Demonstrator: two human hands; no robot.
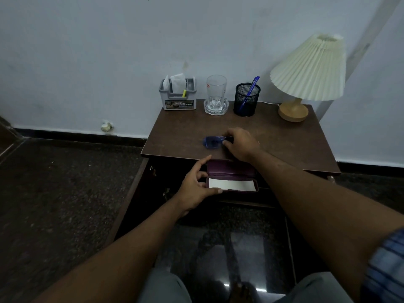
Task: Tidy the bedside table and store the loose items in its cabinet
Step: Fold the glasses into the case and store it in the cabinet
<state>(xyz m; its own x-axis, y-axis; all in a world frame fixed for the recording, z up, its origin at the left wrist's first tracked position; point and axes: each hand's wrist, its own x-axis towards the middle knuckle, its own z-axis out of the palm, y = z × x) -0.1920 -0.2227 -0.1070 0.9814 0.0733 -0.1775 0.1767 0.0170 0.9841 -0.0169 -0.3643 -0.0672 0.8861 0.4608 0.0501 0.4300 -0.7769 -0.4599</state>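
A pair of blue-framed glasses (212, 142) lies on the brown bedside table (179, 132), near its front edge. My right hand (241, 144) is closed on the right end of the glasses. Just below the table edge, my left hand (196, 185) holds an open purple glasses case (231, 178) by its left end; a white cloth lies inside it. The cabinet door (133, 193) under the table stands open to the left.
Along the back of the table stand a grey organiser (178, 101) with papers, a clear glass (216, 95) on a glass coaster, a black mesh pen cup (246, 100) with a blue pen, and a lamp (306, 77) at the right. A wall rises behind.
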